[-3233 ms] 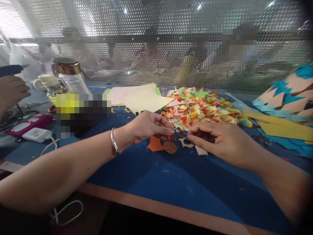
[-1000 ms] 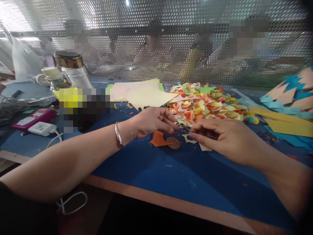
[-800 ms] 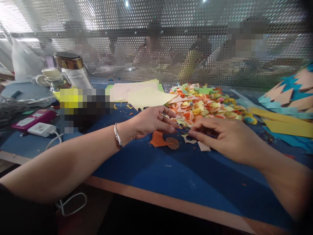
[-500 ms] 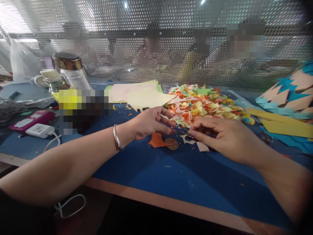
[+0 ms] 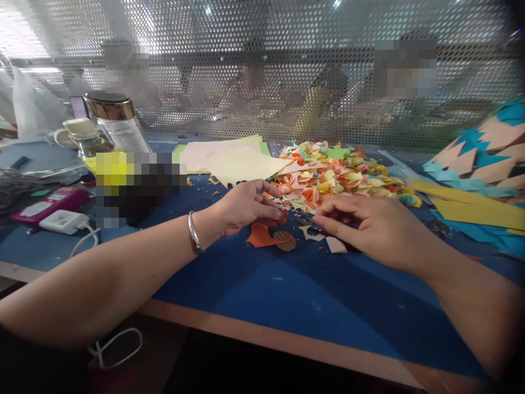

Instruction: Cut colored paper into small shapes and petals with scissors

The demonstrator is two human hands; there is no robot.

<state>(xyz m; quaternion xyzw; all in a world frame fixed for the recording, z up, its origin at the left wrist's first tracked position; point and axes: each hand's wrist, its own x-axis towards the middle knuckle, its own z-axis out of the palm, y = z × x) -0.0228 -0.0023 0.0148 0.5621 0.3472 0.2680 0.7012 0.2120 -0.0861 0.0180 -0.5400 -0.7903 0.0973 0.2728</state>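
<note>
My left hand [image 5: 248, 207] and my right hand [image 5: 361, 230] meet fingertip to fingertip above the blue tabletop [image 5: 287, 290]. Both are pinched on a thin dark blue strip [image 5: 301, 220] stretched between them. Just below the left fingers lie an orange paper scrap [image 5: 259, 236] and a brown striped disc [image 5: 285, 241]. Small cream offcuts [image 5: 335, 244] lie under the right hand. A silver bangle [image 5: 193, 232] circles my left wrist.
A heap of folded coloured paper pieces [image 5: 340, 180] lies behind the hands, pale yellow sheets [image 5: 238, 161] to its left. Glass jars [image 5: 115, 123], a pink device [image 5: 45, 202] and a white charger [image 5: 61, 221] stand at the left. Blue and tan zigzag cutouts [image 5: 479, 164] fill the right. A perforated metal screen [image 5: 262, 71] closes the back.
Both hands stay pinched together on the strip; they have shifted slightly left. At the far left, another person's hand with a blue tool has gone out of view.
</note>
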